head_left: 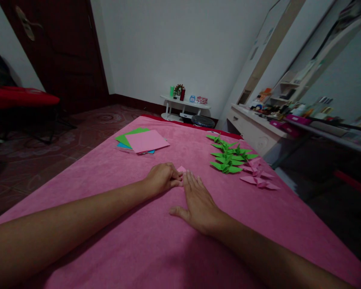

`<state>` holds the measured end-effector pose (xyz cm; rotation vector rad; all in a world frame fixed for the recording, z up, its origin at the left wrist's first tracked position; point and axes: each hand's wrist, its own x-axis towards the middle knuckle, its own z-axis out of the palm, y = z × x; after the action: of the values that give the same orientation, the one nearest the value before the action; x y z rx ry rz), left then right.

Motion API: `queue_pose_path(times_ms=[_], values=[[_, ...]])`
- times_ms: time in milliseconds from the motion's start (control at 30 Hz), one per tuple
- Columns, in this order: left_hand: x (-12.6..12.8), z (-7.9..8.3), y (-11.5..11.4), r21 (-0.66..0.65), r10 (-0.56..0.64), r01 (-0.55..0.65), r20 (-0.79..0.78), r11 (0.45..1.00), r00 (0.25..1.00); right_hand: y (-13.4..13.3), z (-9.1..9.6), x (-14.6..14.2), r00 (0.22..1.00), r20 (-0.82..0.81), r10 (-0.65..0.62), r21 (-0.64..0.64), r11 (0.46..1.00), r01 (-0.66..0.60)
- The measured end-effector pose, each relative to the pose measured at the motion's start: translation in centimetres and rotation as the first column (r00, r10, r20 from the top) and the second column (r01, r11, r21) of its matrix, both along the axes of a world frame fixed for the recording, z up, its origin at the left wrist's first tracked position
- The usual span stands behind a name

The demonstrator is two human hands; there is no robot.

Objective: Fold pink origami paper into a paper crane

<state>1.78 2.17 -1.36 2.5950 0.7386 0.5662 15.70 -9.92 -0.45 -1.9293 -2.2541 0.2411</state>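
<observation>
A small piece of folded pink paper [181, 169] lies on the pink cloth, mostly covered by my fingers. With curled fingers, my left hand [161, 178] grips the paper at its left side. My right hand [201, 204] lies flat, its fingers stretched out together over the paper's right side and its thumb spread to the left. To the right sit several green paper cranes [227, 167] in rows, with a few pink paper cranes [260, 183] beside them. A stack of square paper sheets [147, 141], pink on top with green and blue below, rests at the far left.
The pink cloth [114, 237] covers the surface under my hands. Beyond its far edge stands a low white table [185, 102] with small items. A cluttered dresser [252, 124] is at the right, a red-seated chair [21, 97] at the left near a dark door [60, 52].
</observation>
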Motion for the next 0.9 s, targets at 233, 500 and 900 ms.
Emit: queue_pose_path(times_ms=[233,500,900], values=[[-0.1,-0.2,0.1,0.027,-0.029,0.028,0.024,0.999,0.999,-1.4,1.1,2.0,0.984,0.173,-0.040,0.027,0.999,0.036],[0.0,-0.5,0.0,0.024,-0.049,0.047,0.083,0.999,0.995,5.3,4.9,4.5,0.953,0.098,-0.287,-0.037,0.956,0.292],[-0.4,-0.4,0.0,0.021,-0.059,0.056,0.203,0.998,0.977,8.3,2.0,7.2,0.691,-0.645,-0.327,-0.346,0.931,0.117]])
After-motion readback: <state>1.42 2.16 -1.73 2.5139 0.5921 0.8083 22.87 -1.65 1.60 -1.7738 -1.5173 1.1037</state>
